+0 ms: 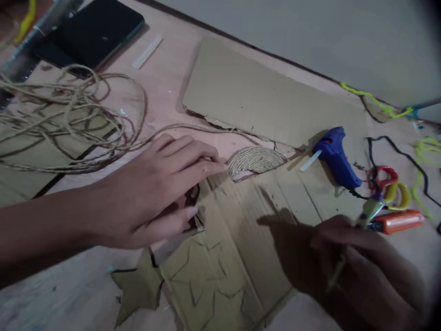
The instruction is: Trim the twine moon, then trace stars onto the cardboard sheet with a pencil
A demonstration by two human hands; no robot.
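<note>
My left hand (pixel 161 188) lies over the cardboard with its fingers stretched out and thumb apart. Its fingertips reach the left end of a half-round piece covered in coiled twine (pixel 260 160); whether they touch it I cannot tell. At the lower right, my right hand (pixel 361 271), dim and blurred, is closed around a slim pen-like tool (pixel 370 211) pointing down. Star outlines are drawn on the cardboard sheet (pixel 237 257) between the hands. A cut-out cardboard star (pixel 139 287) rests below my left hand.
A blue glue gun (pixel 337 156) lies at right, near red-and-yellow-handled scissors (pixel 396 188) and an orange-handled cutter (pixel 401 221). Loose twine (pixel 76 115) spreads at left below a dark phone (pixel 94 34) and a glue stick (pixel 148 51). Another cardboard piece (pixel 248 87) lies behind.
</note>
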